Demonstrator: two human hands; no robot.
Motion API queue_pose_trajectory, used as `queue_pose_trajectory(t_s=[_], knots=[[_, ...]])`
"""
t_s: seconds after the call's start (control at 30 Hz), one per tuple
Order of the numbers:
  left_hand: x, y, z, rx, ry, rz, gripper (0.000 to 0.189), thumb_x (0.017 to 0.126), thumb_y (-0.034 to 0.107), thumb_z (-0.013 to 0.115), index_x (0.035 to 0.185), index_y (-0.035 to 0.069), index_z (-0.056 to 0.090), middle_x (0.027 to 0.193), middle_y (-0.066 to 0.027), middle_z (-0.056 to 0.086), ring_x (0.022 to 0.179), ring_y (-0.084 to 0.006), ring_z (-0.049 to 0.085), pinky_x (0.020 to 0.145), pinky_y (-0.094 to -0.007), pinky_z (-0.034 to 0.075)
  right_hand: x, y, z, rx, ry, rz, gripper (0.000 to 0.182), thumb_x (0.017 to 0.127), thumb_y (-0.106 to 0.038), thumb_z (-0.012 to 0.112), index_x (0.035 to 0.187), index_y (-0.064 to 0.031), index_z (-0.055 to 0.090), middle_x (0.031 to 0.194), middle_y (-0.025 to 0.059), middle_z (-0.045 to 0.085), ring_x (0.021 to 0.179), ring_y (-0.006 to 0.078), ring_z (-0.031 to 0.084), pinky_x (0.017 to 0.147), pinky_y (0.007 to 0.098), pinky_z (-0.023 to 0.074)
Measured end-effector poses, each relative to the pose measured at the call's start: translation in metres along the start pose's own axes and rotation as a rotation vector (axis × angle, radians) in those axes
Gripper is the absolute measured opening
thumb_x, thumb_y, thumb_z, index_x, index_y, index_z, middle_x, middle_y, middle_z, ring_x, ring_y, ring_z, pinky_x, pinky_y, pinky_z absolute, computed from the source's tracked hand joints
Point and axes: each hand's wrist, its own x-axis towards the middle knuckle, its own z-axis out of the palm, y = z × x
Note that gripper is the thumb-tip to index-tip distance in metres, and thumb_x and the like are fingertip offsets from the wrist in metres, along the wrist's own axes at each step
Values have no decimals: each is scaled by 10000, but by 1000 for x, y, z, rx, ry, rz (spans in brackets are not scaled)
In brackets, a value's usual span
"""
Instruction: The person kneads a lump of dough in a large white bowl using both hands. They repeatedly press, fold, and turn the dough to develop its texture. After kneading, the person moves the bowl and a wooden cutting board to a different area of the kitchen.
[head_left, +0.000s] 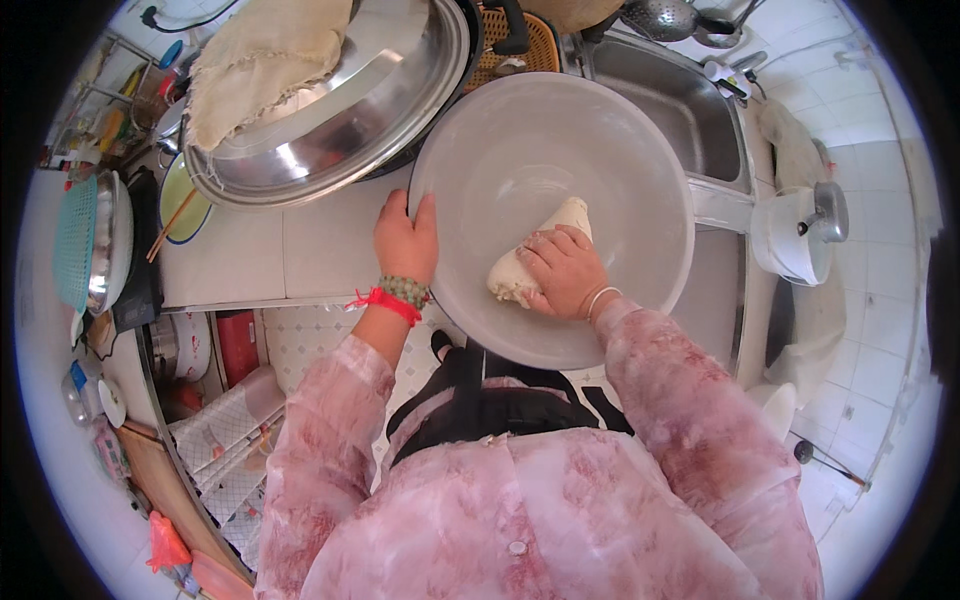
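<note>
A large pale basin (630, 150) stands in front of me and reaches over the counter's front edge. Inside it lies an oblong lump of dough (504, 279), slanting from lower left to upper right. My right hand (562, 270) presses on the dough from above, fingers curled over its middle, with some dough or flour on them. The basin's left rim is gripped by my left hand (409, 236), thumb near the inner side and fingers at the outside; the fingertips are partly hidden.
A big steel lid (330, 135) with a cloth (262, 67) on it covers a pan at upper left. Beside it are a green bowl (180, 210) with chopsticks (172, 225) and an orange basket (540, 52). A steel sink (667, 97) lies behind right, a white bucket (780, 236) at right.
</note>
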Motion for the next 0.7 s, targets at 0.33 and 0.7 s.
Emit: queue_pose_trajectory(t_s=[0.33,0.7], knots=[[-9,13,-6,-155,-47,-46,214,879,180,606,937,-20,561,862,-199,593,809,-367,557,735,-413,442,62,37,45,92,-118,-61,359,672,-386,640,849,-76,600,899,83,587,912,254,548,892,383,402],[-10,14,-5,-173,-50,-59,209,885,167,604,946,-27,556,855,-186,572,789,-353,540,732,-395,439,113,70,57,182,-292,-241,313,795,-384,559,798,-76,610,852,84,600,877,250,561,791,373,436]])
